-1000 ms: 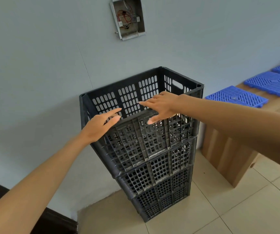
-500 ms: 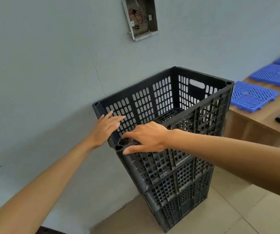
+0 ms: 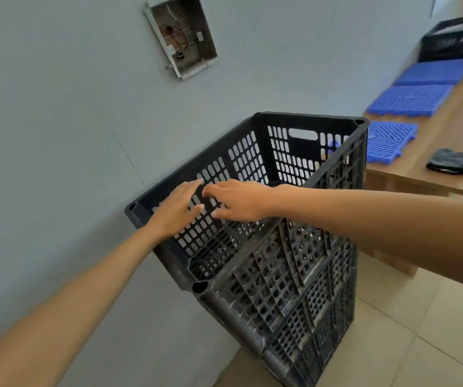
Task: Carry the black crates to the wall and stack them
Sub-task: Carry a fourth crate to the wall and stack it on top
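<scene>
A stack of black perforated plastic crates stands on the pale tiled floor (image 3: 406, 331), its long side right against the grey painted wall (image 3: 57, 107). The top crate (image 3: 308, 117) sits nested squarely in the lower crates (image 3: 322, 317). Both hands reach over its near rim into the open top. The left hand (image 3: 178, 212) and the right hand (image 3: 240, 201) lie side by side, fingers straight and spread, and neither holds anything. Their fingertips are at the inner face of the wall-side panel, but whether they press on it or only hover just off it cannot be told. By the look of it, this crate is already delivered and set down, and the hands are either nudging it tight to the wall or letting go. The stack itself appears finished for the crates it holds. One more black slatted crate (image 3: 453, 37) sits at the far end of the wooden table (image 3: 448, 152) to the right, beyond a row of blue plastic grid tiles (image 3: 409, 100) and a small black pouch (image 3: 453, 163). If that crate belongs to the job, it is yet to be fetched. An open electrical box (image 3: 181, 41) with red wires hangs on the wall above.
</scene>
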Available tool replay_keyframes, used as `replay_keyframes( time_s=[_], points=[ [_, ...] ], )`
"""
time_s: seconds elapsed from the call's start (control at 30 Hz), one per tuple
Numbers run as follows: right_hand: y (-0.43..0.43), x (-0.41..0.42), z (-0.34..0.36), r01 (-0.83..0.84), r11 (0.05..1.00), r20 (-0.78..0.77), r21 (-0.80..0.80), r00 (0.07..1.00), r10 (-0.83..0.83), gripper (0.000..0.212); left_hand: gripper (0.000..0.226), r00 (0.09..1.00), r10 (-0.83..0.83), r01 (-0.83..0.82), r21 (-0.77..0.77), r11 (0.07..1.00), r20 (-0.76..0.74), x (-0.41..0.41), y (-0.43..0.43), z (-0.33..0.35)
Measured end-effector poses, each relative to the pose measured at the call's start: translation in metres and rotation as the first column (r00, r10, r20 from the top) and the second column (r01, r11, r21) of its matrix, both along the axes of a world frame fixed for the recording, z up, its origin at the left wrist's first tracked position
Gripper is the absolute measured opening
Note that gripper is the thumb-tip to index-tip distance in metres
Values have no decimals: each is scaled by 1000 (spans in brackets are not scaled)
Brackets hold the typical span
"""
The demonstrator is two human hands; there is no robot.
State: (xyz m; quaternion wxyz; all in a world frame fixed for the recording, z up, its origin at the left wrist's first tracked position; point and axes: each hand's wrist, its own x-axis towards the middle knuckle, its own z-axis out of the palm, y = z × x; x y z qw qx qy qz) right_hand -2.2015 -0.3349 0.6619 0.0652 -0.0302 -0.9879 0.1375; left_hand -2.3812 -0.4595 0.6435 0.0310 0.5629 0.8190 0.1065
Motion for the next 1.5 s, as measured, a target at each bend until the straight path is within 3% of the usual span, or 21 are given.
replay_keyframes(
  time_s=[0.13,0.23,0.4,0.47,0.53,0.6,0.73,0.83,0.9,1.0,1.1,1.2,1.27,1.33,1.43,1.5],
  points=[
    [57,-36,-4,76,987,86,140,992,-89,71,69,990,112,-104,101,989,-83,-37,39,9],
    [99,-76,4,111,982,15,153,993,-115,73,69,985,107,-92,113,989,-132,-61,69,16],
    [157,-144,4,44,983,-233,179,973,-1,54,63,990,133,-128,87,988,-50,-85,124,21],
    [183,-160,-2,-8,983,-233,185,971,52,45,59,983,184,-185,55,981,28,-84,145,12],
    [204,-169,-15,-45,981,-181,191,980,80,43,59,969,230,-230,8,973,-96,-81,156,-2],
    [214,-176,-35,-52,968,-170,245,981,95,53,61,929,259,-274,-19,962,-264,-82,159,-6],
    [214,-182,-52,-20,953,-279,301,954,108,60,60,930,264,-295,-92,951,-255,-86,159,-2],
    [218,-183,-50,-49,944,-269,326,953,142,62,60,938,244,-279,-120,953,-247,-84,162,2],
    [220,-182,-48,-74,945,-231,319,961,153,67,62,944,230,-271,-160,949,-235,-85,162,4],
    [224,-178,-31,-140,951,-85,275,982,169,71,66,952,235,-291,-339,895,-198,-83,166,19],
    [236,-169,-12,-133,989,-128,58,982,140,58,55,919,102,-297,-496,816,-381,-77,196,50],
    [265,-152,0,21,1000,-249,-11,968,-23,55,36,799,-89,-123,-306,944,-595,-57,248,74],
    [291,-135,7,170,985,-177,36,971,-161,57,30,816,-60,17,-80,997,-575,-41,288,77],
    [312,-111,9,315,949,-50,28,948,-313,61,32,881,-13,33,35,999,-472,-26,331,68],
    [326,-65,0,376,926,127,-28,920,-369,64,39,991,-6,7,13,1000,-135,-1,384,30],
    [324,-36,-8,359,931,143,-69,927,-347,55,46,990,-79,79,-1,997,-117,11,398,4]
  ],
)
